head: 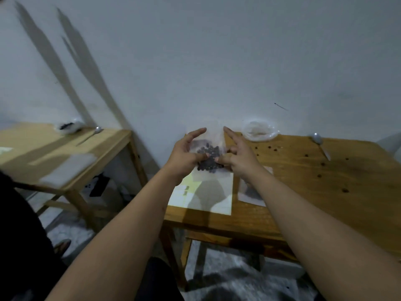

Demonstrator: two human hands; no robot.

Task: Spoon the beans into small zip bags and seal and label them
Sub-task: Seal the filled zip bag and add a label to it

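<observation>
Our left hand [186, 154] and right hand [239, 156] each pinched the small zip bag [213, 137] between thumb and curled fingers, with the forefingers stretched up along its sides. The bag hung upright above the bench [303, 192], with the dark beans [209, 156] gathered in its lower half. Beneath it lay a white sheet [206, 192]. Farther right were a clear plastic container [259, 131], a spoon [320, 143] and stray beans [322, 164].

Two hands [186, 153] [240, 154], two spoons [93, 133] [320, 144], two tables [41, 146] [329, 198]
</observation>
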